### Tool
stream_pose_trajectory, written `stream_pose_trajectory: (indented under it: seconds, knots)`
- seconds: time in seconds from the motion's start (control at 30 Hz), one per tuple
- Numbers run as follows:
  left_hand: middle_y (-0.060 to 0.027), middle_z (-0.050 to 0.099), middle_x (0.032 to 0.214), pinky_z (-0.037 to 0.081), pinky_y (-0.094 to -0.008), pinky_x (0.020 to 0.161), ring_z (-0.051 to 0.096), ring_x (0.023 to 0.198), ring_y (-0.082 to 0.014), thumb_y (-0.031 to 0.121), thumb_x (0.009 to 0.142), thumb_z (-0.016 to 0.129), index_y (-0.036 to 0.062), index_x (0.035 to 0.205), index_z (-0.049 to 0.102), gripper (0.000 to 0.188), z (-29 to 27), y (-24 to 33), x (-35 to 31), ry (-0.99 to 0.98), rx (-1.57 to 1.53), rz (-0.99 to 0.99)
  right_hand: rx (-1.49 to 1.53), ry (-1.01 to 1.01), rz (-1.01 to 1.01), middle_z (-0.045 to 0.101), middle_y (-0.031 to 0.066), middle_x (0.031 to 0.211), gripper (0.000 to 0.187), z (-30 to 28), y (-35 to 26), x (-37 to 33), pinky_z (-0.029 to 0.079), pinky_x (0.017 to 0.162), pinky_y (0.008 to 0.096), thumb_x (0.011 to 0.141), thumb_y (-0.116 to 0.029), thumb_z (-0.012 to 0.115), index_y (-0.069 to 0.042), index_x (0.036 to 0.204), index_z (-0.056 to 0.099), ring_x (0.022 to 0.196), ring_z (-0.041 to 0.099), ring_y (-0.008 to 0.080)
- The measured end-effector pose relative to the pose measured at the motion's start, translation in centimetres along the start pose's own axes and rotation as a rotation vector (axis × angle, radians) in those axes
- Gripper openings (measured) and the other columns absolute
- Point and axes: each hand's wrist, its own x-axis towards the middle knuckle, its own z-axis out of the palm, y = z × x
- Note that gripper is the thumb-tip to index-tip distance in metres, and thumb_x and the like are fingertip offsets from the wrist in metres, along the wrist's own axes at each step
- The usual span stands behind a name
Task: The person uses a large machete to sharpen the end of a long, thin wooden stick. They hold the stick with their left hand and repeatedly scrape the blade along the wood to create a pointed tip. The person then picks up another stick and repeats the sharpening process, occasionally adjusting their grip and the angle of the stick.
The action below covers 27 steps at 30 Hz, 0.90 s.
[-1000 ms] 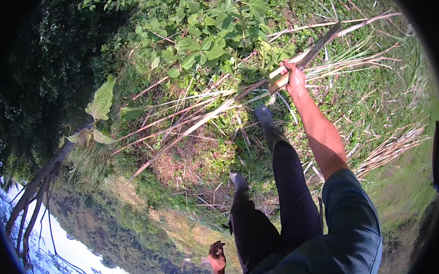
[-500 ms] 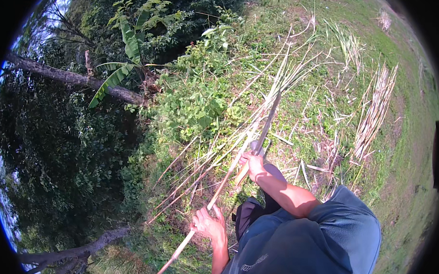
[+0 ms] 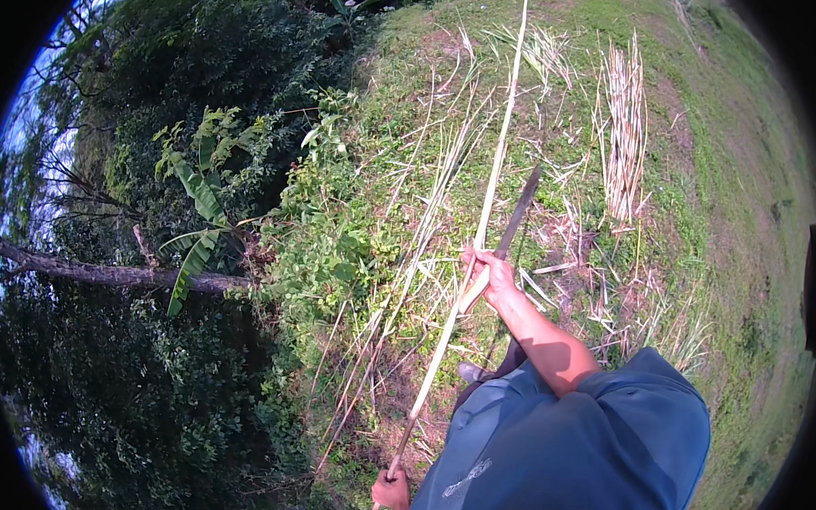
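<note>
A long pale cane stalk (image 3: 441,351) runs from the lower edge up past the top of the view. Its near part is gripped by my left hand (image 3: 392,494), low beside my blue shirt. Farther along, my right hand (image 3: 494,278) is closed on a machete (image 3: 519,212), whose dark blade points forward and slightly right. The machete's pale handle end shows below my fist. The same stalk passes along the left side of my right hand, against the fingers; whether they also grip it I cannot tell.
Loose cut stalks (image 3: 435,211) lie on the grass left of the held one. A bundle of stripped canes (image 3: 623,128) rests at the far right. Leafy bushes, a broad-leaved plant (image 3: 199,189) and a leaning trunk (image 3: 124,274) border the left. My shoe (image 3: 470,372) is among cut scraps.
My left hand has moved down toward the lower edge with the stalk. The stalk now stands steeper, apart from the loose pile. The machete has come away from the stalks, and the view has shifted.
</note>
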Motion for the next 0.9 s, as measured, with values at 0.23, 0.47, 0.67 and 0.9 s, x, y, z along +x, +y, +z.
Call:
stream_pose_trajectory:
  seconds: [0.23, 0.47, 0.67, 0.9]
  knots:
    - [-0.013, 0.055, 0.055, 0.042, -0.0385, 0.052, 0.052, 0.049, -0.0262, 0.042, 0.076, 0.077, 0.0025, 0.065, 0.057, 0.045, 6.8, 4.4, 0.3, -0.648, -0.303, 0.224, 0.102, 0.012, -0.3, 0.065, 0.0185, 0.104, 0.023, -3.6, -14.7, -9.2, 0.056, 0.083, 0.0375, 0.093, -0.007, 0.056, 0.01, 0.109, 0.054, 0.095, 0.066, 0.0262]
    - [-0.0094, 0.053, 0.056, 0.042, -0.0353, 0.051, 0.05, 0.05, -0.0187, 0.035, 0.086, 0.07, 0.0049, 0.083, 0.062, 0.032, 5.4, 29.1, -6.6, -0.928, -0.572, 0.758, 0.153, -0.035, -0.646, 0.063, 0.02, 0.106, 0.008, -11.7, -25.2, -24.8, 0.057, 0.084, 0.0396, 0.092, -0.005, 0.059, -0.001, 0.094, 0.052, 0.098, 0.065, 0.0278]
    - [-0.0141, 0.055, 0.059, 0.042, -0.041, 0.05, 0.056, 0.051, -0.0311, 0.033, 0.091, 0.064, 0.0085, 0.088, 0.064, 0.024, 1.8, 41.8, -17.3, -1.033, -0.836, 1.286, 0.157, 0.109, -0.941, 0.063, 0.0144, 0.108, 0.03, -22.4, -34.0, -39.8, 0.054, 0.092, 0.0377, 0.095, -0.012, 0.056, 0.006, 0.119, 0.052, 0.104, 0.063, 0.0242]
    - [-0.0142, 0.056, 0.057, 0.042, -0.0422, 0.049, 0.056, 0.051, -0.0328, 0.041, 0.092, 0.061, 0.0082, 0.085, 0.067, 0.034, -4.6, 51.7, -24.4, -1.086, -0.832, 1.69, 0.24, 0.239, -1.367, 0.062, 0.0178, 0.113, 0.033, -23.3, -39.1, -55.4, 0.052, 0.097, 0.039, 0.098, -0.014, 0.051, 0.009, 0.123, 0.049, 0.108, 0.061, 0.0256]
